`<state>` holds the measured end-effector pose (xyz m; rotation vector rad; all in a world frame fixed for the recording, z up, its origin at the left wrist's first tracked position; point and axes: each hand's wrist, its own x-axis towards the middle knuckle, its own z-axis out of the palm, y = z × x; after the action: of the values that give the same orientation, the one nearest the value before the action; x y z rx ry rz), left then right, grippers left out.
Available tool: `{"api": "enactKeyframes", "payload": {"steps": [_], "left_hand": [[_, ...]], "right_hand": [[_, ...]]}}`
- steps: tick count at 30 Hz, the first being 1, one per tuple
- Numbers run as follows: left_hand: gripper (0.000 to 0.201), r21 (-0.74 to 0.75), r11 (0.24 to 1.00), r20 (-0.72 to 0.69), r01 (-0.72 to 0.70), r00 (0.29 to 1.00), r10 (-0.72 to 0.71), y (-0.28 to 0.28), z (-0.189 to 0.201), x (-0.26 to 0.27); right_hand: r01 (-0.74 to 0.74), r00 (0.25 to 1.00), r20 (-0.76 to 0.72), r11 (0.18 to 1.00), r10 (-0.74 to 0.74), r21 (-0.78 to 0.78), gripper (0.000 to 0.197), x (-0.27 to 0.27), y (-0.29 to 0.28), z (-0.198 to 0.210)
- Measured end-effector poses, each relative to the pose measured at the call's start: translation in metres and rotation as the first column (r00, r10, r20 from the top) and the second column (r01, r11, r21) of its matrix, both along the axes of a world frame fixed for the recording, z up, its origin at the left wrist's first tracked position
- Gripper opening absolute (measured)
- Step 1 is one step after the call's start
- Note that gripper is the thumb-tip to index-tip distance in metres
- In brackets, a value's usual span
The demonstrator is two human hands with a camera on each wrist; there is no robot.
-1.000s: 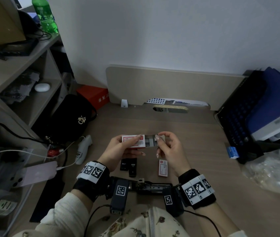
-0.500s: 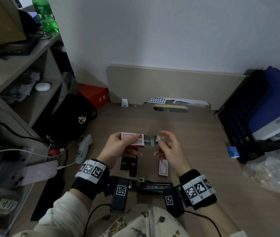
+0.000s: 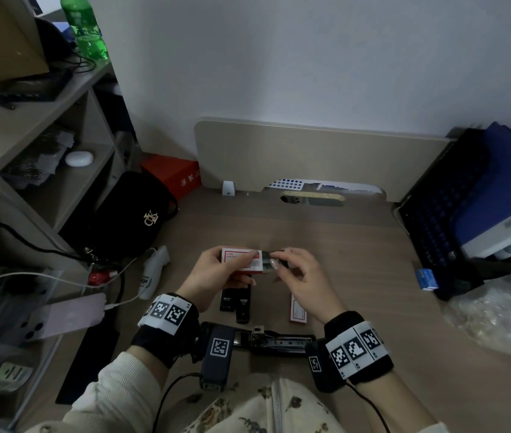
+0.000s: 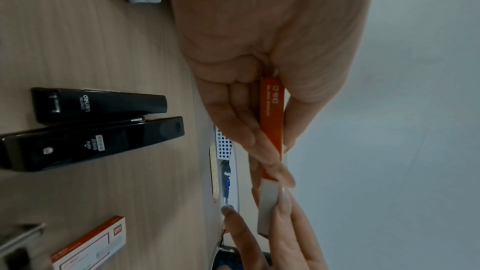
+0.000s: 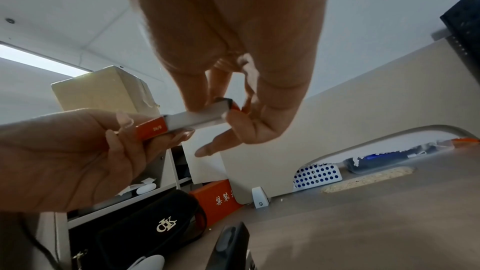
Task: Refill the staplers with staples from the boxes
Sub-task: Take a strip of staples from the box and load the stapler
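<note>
Fingers of your left hand grip the box; your right hand pinches its tray, partly out, above the desk.

Staple box half-slid open, held aloft

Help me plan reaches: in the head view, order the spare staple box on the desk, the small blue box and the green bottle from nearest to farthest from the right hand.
1. Spare staple box, just below the right hand.
2. Small blue box, at the desk's right.
3. Green bottle, on the shelf, far upper left.
</note>
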<state>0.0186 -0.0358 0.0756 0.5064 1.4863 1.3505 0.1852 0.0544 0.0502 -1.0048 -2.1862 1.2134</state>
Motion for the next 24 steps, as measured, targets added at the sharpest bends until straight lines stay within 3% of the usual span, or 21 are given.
{"api": "enactKeyframes", "payload": {"steps": [5,11,24], "left_hand": [[0.033,0.001,0.998,-0.027,0.060,0.998,-0.060,-0.0012,-0.0011,-0.0013],[0.018,0.012,0.998,-0.012,0.063,0.998,-0.063,-0.0035,-0.0036,0.0026],[0.034,-0.017,0.996,0.008,0.092,0.996,-0.092,-0.0028,-0.0085,0.0020]], "right_hand": [[0.033,0.999,0.010,0.999,-0.033,0.034,0.016,-0.0027,-0.0019,0.0043],[0.000,0.999,0.044,1.000,0.000,0.014,0.010,-0.0013,-0.0024,0.0072],[-0.013,1.000,-0.015,1.000,0.014,0.015,0.006,-0.0022,-0.0002,0.0008]]}}
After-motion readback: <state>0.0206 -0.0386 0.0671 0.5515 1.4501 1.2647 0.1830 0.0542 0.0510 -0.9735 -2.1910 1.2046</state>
